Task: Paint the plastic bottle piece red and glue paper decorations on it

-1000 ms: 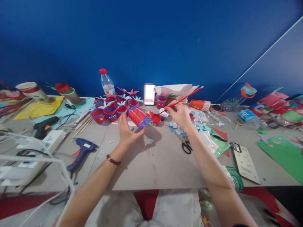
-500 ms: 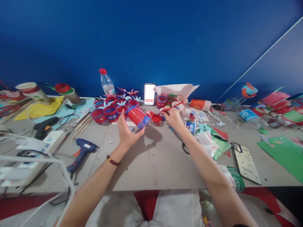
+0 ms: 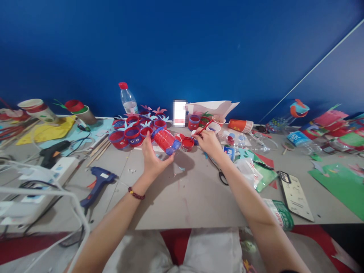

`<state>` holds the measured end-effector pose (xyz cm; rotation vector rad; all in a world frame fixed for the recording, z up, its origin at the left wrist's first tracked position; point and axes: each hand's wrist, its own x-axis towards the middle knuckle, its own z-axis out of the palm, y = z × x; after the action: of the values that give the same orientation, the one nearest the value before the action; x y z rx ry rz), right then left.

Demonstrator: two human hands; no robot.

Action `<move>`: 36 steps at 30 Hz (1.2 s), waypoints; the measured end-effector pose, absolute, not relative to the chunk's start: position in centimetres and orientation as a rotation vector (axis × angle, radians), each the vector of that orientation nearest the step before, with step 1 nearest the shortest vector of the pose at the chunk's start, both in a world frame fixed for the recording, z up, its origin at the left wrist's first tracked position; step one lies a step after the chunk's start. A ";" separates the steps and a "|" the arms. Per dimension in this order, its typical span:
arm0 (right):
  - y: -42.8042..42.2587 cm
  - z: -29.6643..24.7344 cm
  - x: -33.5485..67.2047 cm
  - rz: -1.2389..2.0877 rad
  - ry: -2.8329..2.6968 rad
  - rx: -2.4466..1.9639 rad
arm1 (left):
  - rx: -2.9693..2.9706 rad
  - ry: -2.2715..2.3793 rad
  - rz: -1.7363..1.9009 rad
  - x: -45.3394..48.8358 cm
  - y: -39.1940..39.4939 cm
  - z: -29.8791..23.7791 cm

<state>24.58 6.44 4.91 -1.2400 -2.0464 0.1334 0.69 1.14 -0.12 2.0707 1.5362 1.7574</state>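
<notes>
Right hand [image 3: 209, 143] and brush [image 3: 206, 125] had shifted since the first frame: hand lower and closer to the paint pot [image 3: 187, 144], handle steeper. Grip there was pinched on the brush; its tip lay near the pot's rim, contact too small to tell. Left hand [image 3: 153, 161] showed little change, clamped around the bottle [image 3: 164, 140], which was tilted above the desk [image 3: 182, 201], just left of the pot. Judged: brush-loading, with no stroke on the bottle.
</notes>
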 end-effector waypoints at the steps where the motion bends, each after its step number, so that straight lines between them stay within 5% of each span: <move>1: 6.4 5.0 24.5 0.121 -2.053 -1.248 | 2.066 1.540 1.747 0.7 1.1 -0.1; 36: 5.1 6.2 23.4 0.347 -1.780 -1.130 | 2.083 1.538 1.631 0.9 1.2 -0.2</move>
<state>23.42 5.09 6.24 -1.1301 -1.7804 0.3473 0.90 1.22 -0.21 2.0835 1.5377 1.6314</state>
